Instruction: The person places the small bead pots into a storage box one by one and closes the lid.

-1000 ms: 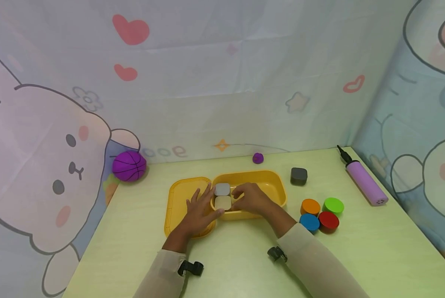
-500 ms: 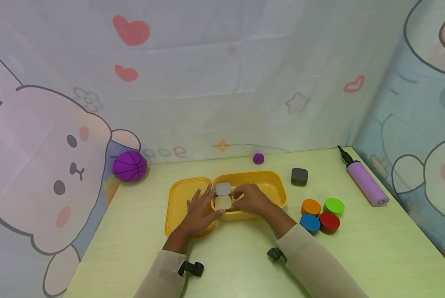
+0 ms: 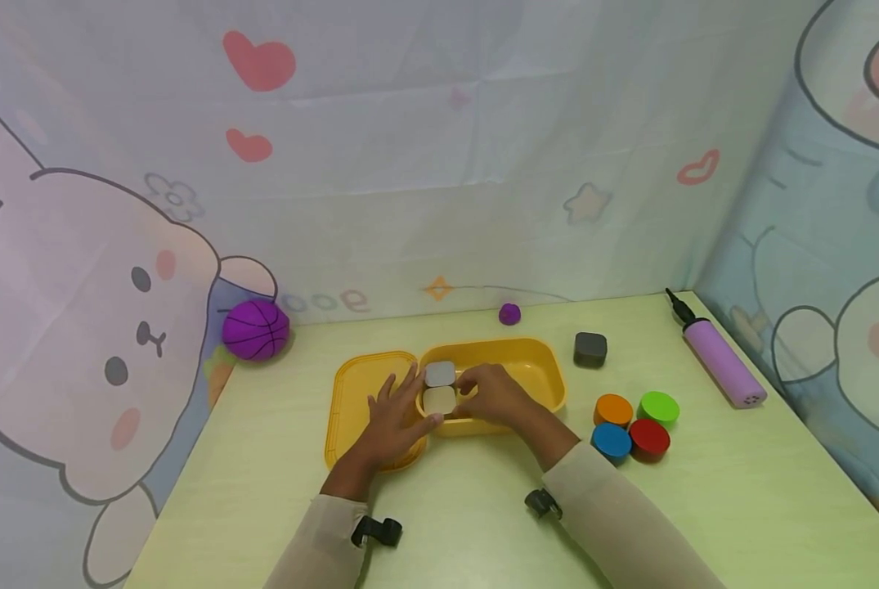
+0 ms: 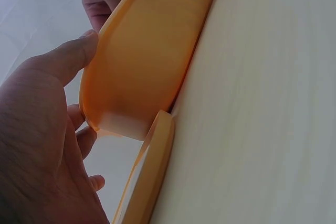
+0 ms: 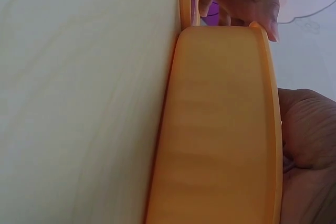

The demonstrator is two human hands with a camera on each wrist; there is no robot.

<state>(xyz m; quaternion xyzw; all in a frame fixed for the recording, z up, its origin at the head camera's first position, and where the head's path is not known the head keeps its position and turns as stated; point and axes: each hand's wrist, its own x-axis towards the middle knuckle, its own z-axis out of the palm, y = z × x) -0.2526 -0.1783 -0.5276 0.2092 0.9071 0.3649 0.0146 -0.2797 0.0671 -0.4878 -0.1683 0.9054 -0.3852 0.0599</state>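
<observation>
A yellow rectangular box (image 3: 545, 372) stands on the table. Inside its left end sit a light grey rounded-square block (image 3: 440, 374) and, in front of it, a beige one (image 3: 440, 400). My left hand (image 3: 391, 424) spreads its fingers at the box's left end, with the thumb on the front rim; the left wrist view shows that thumb (image 4: 79, 56) touching the edge. My right hand (image 3: 500, 395) reaches into the box, its curled fingers and thumb at the right side of the beige block. The box wall hides those fingertips in the right wrist view.
A yellow lid (image 3: 343, 409) lies left of the box. To the right are a dark grey block (image 3: 590, 349) and orange (image 3: 613, 411), green (image 3: 658, 406), blue (image 3: 612, 442) and red (image 3: 649, 440) discs. Behind are a purple ball (image 3: 256, 330), small purple object (image 3: 509, 313) and lilac pump (image 3: 724, 361).
Both hands stay in place at the box, apart from a very slight shift of the right hand and forearm. The blocks, lid and other objects keep their positions.
</observation>
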